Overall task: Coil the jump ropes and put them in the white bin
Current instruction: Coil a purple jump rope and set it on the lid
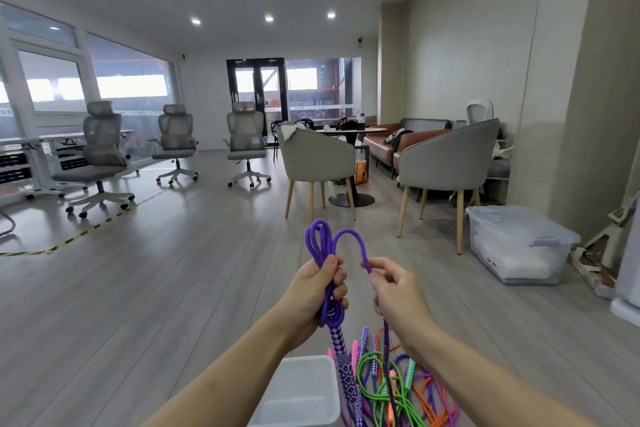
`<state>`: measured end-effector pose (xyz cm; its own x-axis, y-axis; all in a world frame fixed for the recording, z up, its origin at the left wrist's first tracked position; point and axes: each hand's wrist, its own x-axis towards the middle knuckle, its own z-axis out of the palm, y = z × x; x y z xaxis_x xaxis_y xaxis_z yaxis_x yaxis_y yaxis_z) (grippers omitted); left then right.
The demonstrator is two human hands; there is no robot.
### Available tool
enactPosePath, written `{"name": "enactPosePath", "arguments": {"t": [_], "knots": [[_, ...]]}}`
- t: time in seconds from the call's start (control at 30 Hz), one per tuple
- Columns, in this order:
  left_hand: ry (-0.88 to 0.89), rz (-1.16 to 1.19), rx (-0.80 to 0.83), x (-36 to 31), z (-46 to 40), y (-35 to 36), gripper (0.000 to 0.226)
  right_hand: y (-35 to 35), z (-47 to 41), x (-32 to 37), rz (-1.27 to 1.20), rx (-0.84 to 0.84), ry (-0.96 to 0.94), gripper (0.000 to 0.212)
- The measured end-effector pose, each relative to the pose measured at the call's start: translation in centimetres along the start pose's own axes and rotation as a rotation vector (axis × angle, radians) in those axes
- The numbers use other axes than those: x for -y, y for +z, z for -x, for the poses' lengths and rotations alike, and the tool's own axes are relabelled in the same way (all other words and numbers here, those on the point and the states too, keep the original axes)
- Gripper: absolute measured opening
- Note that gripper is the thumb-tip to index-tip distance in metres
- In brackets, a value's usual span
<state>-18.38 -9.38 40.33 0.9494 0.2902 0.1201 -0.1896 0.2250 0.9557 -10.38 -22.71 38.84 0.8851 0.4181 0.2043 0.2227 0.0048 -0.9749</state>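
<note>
A purple jump rope (320,242) is held up in front of me. My left hand (317,291) grips a bundle of its loops, and its patterned purple-and-white handle (341,355) hangs below the fist. A fresh loop arcs over to my right hand (393,288), which pinches the rope between thumb and fingers; the rest of the strand drops down from it. The white bin (330,395) stands on the floor under my left forearm. Beside it lies a tangled pile of green, orange, pink and purple jump ropes (394,381).
A clear lidded storage box (519,243) stands on the floor at the right wall. Two grey armchairs (446,163) and a round table stand ahead. Three office chairs (173,142) line the left side. Wooden floor lies open between.
</note>
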Motion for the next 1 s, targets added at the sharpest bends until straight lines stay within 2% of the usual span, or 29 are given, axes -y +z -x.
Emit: {"name": "enactPosePath", "arguments": {"t": [0.1, 0.2, 0.3, 0.43, 0.57, 0.63, 0.7, 0.83, 0.9, 1.0], "knots": [[0.025, -0.039, 0.033, 0.2, 0.0, 0.4, 0.029, 0.5, 0.9, 1.1, -0.085, 0.007, -0.063, 0.023], [0.034, -0.091, 0.071, 0.3, 0.1, 0.5, 0.032, 0.6, 1.1, 1.9, -0.147, -0.083, -0.095, 0.005], [0.022, -0.103, 0.073, 0.6, 0.0, 0.5, 0.03, 0.7, 1.0, 1.9, -0.165, -0.133, -0.085, 0.001], [0.026, -0.121, 0.072, 1.0, 0.1, 0.8, 0.026, 1.1, 1.2, 2.1, -0.168, -0.006, -0.019, 0.022], [0.034, -0.143, 0.069, 1.0, 0.2, 0.8, 0.027, 0.9, 1.1, 2.0, -0.126, -0.006, -0.047, 0.019], [0.034, -0.158, 0.042, 1.1, 0.2, 0.9, 0.025, 0.9, 1.0, 1.7, -0.138, -0.068, -0.028, 0.012], [0.033, -0.2, -0.005, 1.4, 0.0, 0.9, 0.026, 0.9, 0.8, 1.5, -0.154, -0.093, 0.031, 0.024], [0.057, -0.256, -0.143, 1.6, -0.5, 1.0, 0.028, 1.1, 1.2, 1.4, -0.102, 0.028, 0.085, 0.014], [0.076, -0.139, -0.263, 1.1, -0.9, 0.9, 0.025, 1.2, 1.6, 1.5, -0.092, 0.124, 0.072, 0.009], [0.094, 0.243, -0.355, -0.1, -1.8, 0.2, 0.02, 1.1, 1.9, 1.7, -0.017, 0.299, 0.042, 0.011]]}}
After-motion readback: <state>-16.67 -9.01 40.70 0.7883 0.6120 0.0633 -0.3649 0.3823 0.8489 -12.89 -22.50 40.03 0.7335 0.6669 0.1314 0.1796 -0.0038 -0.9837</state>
